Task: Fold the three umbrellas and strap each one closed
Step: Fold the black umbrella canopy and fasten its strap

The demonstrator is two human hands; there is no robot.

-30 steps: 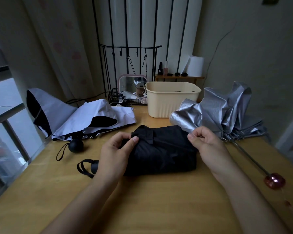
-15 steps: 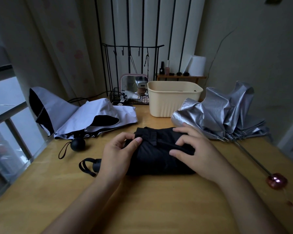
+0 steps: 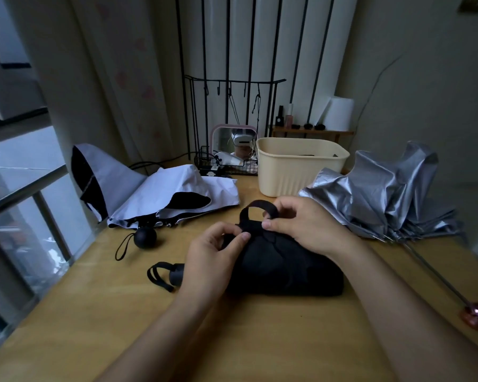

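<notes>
**Strap raised off the black umbrella; closure not yet made**

Since the earlier frame, the right hand (image 3: 309, 227) has left its flat rest on the bundle. It now pinches the narrow black fabric strap (image 3: 255, 206) between thumb and fingers and has drawn it up into an arch over the far edge. The left hand (image 3: 210, 260) has kept its place, curled round the handle end of the folded black compact umbrella (image 3: 284, 266), thumb pressing the cloth at the strap's root. The umbrella lies flat on the pale wooden surface (image 3: 232, 334), centre front.

Risks noted:
- Pleats are held only by the left thumb; any easing there would likely let the canopy spring loose before the strap comes round.
- The pinch on the strap is light and could slip under tension.
- The fastener is not visible, so its alignment cannot be confirmed; a bunched wrap may fall short of it.

Outstanding: the white-and-black umbrella (image 3: 155, 194), far left, and the crumpled silver umbrella (image 3: 384, 197), right, both lie unfolded.
</notes>
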